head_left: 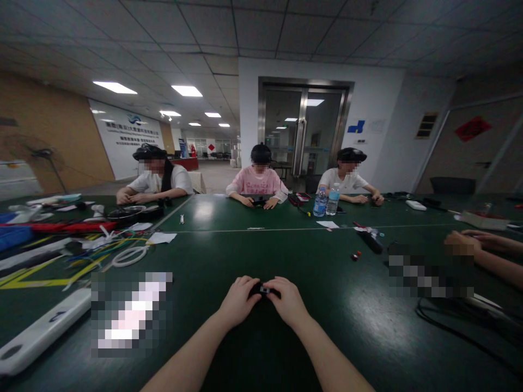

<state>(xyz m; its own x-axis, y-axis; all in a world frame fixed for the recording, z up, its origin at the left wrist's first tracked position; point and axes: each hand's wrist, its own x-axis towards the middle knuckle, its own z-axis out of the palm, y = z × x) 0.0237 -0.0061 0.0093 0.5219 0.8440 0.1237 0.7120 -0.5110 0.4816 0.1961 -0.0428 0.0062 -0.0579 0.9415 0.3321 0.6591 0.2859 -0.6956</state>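
A small black object with a grey metallic middle (265,290) is held low over the green table (229,250), close in front of me. My left hand (240,298) has its fingers closed on the object's left end. On its right end, the fingers and thumb of my right hand (287,298) are closed too. The fingertips cover much of the object, and its exact kind is too small to tell.
A white power strip (44,332) and coiled white cable (129,256) lie left. Two water bottles (332,199) stand farther back. Three people with headsets sit across the table. Another person's hands (463,245) are at right, near black cables (457,326).
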